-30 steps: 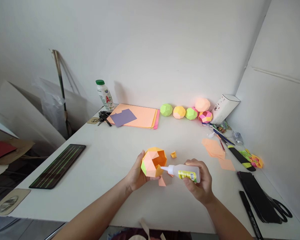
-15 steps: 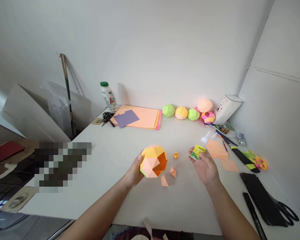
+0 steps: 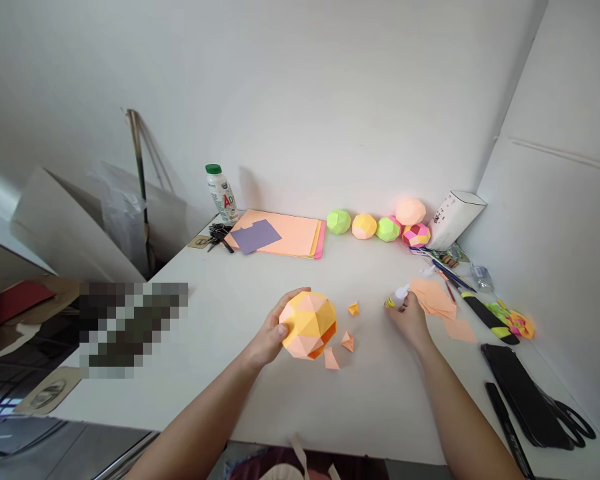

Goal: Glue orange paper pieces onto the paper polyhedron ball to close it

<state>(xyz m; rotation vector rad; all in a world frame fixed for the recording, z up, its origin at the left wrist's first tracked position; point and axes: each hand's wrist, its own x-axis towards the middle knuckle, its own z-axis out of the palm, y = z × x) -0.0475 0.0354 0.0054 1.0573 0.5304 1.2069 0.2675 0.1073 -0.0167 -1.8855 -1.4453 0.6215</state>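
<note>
My left hand is closed around the left side of a faceted paper ball in yellow and peach, held above the table; its open gap faces lower right. In my right hand is a small glue bottle with a white cap and a yellow label, tilted at the table surface. Between the hands lie a small folded yellow paper piece, a folded peach piece and a flat peach scrap.
Finished paper balls line the wall, beside stacked coloured sheets and a white bottle. To the right lie peach paper squares, a cutter, a black case, scissors and a black marker.
The glue bottle has been turned in my right hand and lowered to the table. My left hand has rotated the paper ball, so its gap now faces lower right.
</note>
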